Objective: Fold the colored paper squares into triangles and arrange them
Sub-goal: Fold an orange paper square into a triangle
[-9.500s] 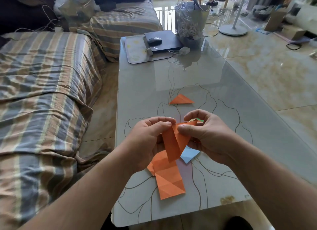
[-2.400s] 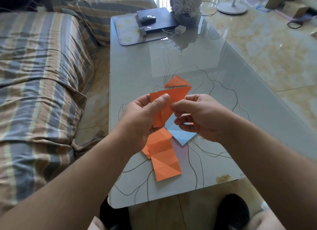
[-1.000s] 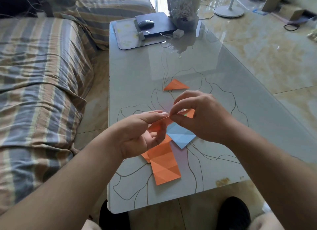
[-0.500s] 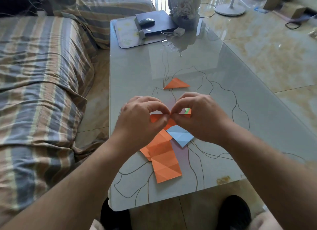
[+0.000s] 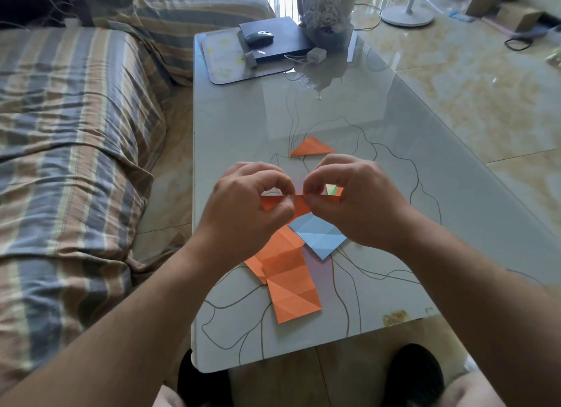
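- So, far left I've got a striped sofa (image 5: 69, 139) running alongside the glass table (image 5: 243, 118).
- My left hand (image 5: 243, 212) has its fingers curled, thumb and index finger pinching the left end of an orange paper piece (image 5: 299, 204) that's held just above the table.
- Under that hand sits a creased orange sheet (image 5: 288, 279), flat on the table, with a second orange sheet poking out beneath its left edge.
- Dead centre, the two hands are close together, fingertips almost meeting on the same orange strip.
- Farther up the table, past the hands, a finished orange triangle (image 5: 311, 147) lies on its own.
- A light blue sheet (image 5: 317, 235) sits just right of the orange one, overlapping its top corner, partly tucked under my right wrist.
- My right hand (image 5: 361, 200) pinches the right end of the held piece, thumb and forefinger clamped on it. A bit of green and orange paper (image 5: 335, 191) peeks out behind its fingers; can't tell what shape.
- At the far end: a mouse (image 5: 259, 37) on a dark laptop (image 5: 282, 40), plus a plastic-wrapped vase (image 5: 326, 14).
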`<action>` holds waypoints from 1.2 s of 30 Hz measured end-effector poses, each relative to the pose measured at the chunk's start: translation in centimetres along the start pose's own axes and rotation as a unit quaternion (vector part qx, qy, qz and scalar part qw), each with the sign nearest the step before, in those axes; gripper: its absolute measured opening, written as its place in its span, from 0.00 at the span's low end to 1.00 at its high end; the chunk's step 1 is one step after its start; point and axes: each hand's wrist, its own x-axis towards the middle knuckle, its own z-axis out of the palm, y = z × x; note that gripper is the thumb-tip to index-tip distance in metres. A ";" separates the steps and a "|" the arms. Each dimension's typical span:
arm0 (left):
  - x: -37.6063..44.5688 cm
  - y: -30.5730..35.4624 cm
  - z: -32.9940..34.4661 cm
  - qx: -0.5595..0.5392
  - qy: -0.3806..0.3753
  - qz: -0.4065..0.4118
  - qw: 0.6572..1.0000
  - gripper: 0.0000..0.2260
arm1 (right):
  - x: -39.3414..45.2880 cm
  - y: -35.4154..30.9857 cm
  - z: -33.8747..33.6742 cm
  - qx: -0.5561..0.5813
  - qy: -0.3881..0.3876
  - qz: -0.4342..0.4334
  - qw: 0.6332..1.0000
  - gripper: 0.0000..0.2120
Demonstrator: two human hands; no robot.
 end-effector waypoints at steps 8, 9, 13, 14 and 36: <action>0.2 -0.3 -0.5 -0.001 0.002 0.011 1.000 0.07 | 0.3 0.2 -0.6 -0.004 0.000 0.008 1.000 0.06; 0.2 -0.3 -0.6 -0.001 0.004 0.010 1.000 0.06 | 0.3 0.2 -0.7 -0.004 0.005 0.012 1.000 0.06; 0.3 -0.3 -0.8 -0.002 0.006 0.007 1.000 0.04 | 0.4 0.0 -1.2 -0.008 0.007 0.012 1.000 0.10; 0.3 -0.2 -0.8 -0.002 0.005 0.007 1.000 0.04 | 0.4 0.0 -1.2 -0.008 0.002 0.010 1.000 0.10; 0.5 -0.7 -1.6 -0.016 -0.009 -0.021 1.000 0.05 | 0.7 1.2 -2.7 -0.074 -0.002 0.070 0.995 0.07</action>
